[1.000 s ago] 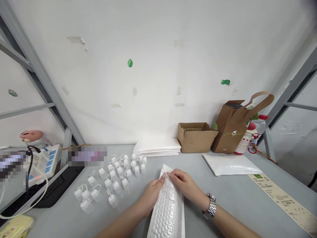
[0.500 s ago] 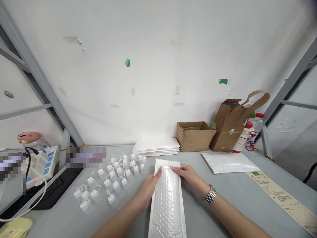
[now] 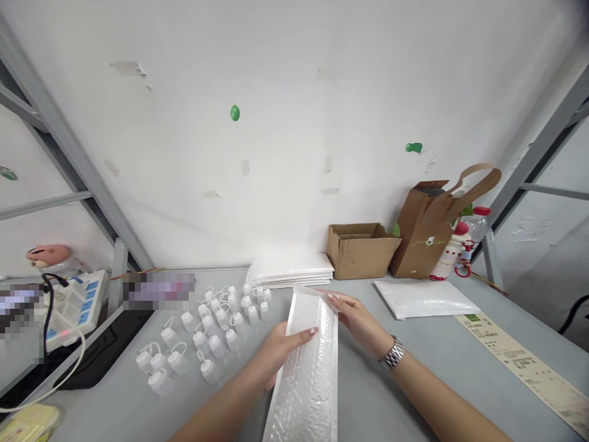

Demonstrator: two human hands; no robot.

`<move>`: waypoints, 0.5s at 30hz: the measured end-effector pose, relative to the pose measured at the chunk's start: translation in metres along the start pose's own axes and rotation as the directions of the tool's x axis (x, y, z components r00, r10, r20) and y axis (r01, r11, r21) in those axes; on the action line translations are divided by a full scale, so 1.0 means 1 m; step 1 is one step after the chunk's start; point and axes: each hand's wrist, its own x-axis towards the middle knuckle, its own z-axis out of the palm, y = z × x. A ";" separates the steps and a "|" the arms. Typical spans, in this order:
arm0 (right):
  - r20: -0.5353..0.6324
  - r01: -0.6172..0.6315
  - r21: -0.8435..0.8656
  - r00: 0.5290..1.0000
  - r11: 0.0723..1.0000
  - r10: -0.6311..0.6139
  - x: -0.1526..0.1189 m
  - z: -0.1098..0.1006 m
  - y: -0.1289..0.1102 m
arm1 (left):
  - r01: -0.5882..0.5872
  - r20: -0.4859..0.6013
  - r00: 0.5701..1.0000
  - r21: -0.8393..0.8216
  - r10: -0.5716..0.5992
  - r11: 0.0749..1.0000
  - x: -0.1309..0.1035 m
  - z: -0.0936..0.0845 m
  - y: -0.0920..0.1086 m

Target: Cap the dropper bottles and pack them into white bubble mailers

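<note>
A white bubble mailer (image 3: 307, 374) stands out lengthwise in front of me, its far end raised between my hands. My left hand (image 3: 280, 351) grips its left edge, with the thumb lying across the bubbled face. My right hand (image 3: 356, 320) pinches the far right corner; a metal watch is on that wrist. To the left, several small white squeeze bottles (image 3: 215, 347) with looped cap straps stand in a loose group. A stack of flat white mailers (image 3: 289, 271) lies behind, against the wall.
An open cardboard box (image 3: 362, 253) and a brown paper bag (image 3: 421, 236) stand at the back right. Before them lies a filled white mailer (image 3: 426, 299), beside a long strip of printed labels (image 3: 524, 362). A power strip (image 3: 85, 304) with cables is at the left.
My left thumb has slid from the mailer's top flap down onto its bubbled face. The flap is now unfolded upward, and the mailer has turned slightly. My right hand stays at the top right corner.
</note>
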 end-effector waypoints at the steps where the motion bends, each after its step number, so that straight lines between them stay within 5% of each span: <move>1: 0.011 -0.005 -0.017 1.000 1.000 0.005 0.000 -0.001 -0.001 | 0.001 -0.005 1.000 -0.005 -0.001 1.000 0.000 0.000 0.000; 9: 0.004 -0.040 -0.012 0.999 0.999 0.040 0.005 -0.014 0.010 | 0.025 0.008 1.000 0.041 -0.026 0.999 -0.001 0.000 0.000; 15: -0.082 -0.038 -0.275 0.997 0.961 0.016 0.008 -0.011 0.018 | -0.019 -0.031 0.999 0.178 0.025 0.984 0.002 0.001 -0.003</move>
